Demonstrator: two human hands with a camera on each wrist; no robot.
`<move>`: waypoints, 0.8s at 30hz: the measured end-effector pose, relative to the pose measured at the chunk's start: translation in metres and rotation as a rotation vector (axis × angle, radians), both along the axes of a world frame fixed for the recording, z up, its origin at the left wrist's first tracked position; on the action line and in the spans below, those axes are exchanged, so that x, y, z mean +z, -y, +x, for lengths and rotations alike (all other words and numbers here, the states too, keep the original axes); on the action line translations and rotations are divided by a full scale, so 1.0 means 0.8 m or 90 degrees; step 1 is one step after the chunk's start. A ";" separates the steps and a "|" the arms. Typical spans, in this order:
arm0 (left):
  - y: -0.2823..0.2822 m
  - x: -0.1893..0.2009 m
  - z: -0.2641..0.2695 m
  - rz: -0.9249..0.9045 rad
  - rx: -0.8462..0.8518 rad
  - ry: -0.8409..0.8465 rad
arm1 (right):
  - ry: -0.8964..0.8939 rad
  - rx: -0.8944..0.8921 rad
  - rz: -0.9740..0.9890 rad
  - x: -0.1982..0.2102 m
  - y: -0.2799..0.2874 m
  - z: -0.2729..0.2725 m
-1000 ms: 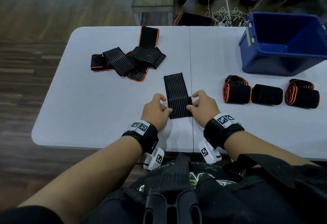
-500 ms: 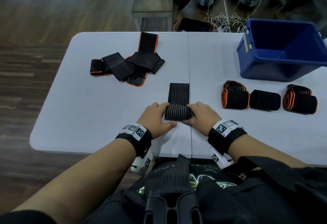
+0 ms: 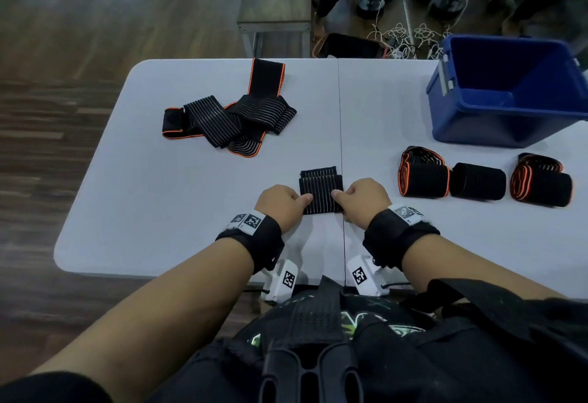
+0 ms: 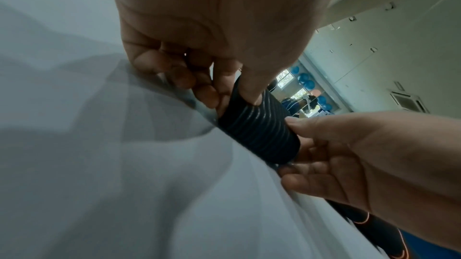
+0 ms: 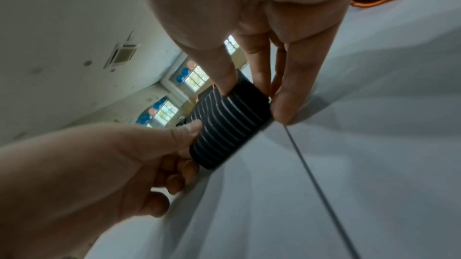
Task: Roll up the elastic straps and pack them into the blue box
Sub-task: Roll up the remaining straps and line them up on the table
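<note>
A black ribbed elastic strap (image 3: 320,189) lies on the white table (image 3: 178,211) near its front edge, almost fully rolled, with a short flat tail at the far side. My left hand (image 3: 283,203) pinches the roll's left end (image 4: 259,131), thumb on top. My right hand (image 3: 361,197) pinches the right end (image 5: 229,123) the same way. Three rolled straps (image 3: 477,179) sit in a row to the right. The blue box (image 3: 506,90) stands at the back right, nothing visible inside it. A pile of unrolled black and orange straps (image 3: 235,116) lies at the back left.
A seam (image 3: 340,116) runs down the table's middle. Beyond the far edge stand a grey bench (image 3: 276,1), tangled cables (image 3: 410,36) and people's legs. Wooden floor lies to the left.
The roll has grown and the flat tail has shortened from a long strip to a small flap. Both hands stayed at the roll's ends, working it away from me.
</note>
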State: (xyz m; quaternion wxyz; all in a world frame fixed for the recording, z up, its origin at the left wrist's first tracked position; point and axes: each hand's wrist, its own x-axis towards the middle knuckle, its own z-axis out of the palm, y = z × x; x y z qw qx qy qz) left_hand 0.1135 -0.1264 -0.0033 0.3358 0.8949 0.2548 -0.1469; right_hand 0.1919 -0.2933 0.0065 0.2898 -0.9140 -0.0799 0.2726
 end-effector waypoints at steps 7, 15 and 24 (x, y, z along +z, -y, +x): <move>-0.018 0.001 -0.002 0.016 0.031 0.110 | -0.085 -0.132 0.224 0.015 -0.008 -0.004; -0.013 0.000 -0.015 -0.038 -0.018 0.164 | -0.124 -0.143 0.312 0.010 -0.009 -0.004; 0.017 0.002 0.005 -0.041 -0.025 0.174 | -0.139 -0.208 0.268 0.001 0.046 -0.014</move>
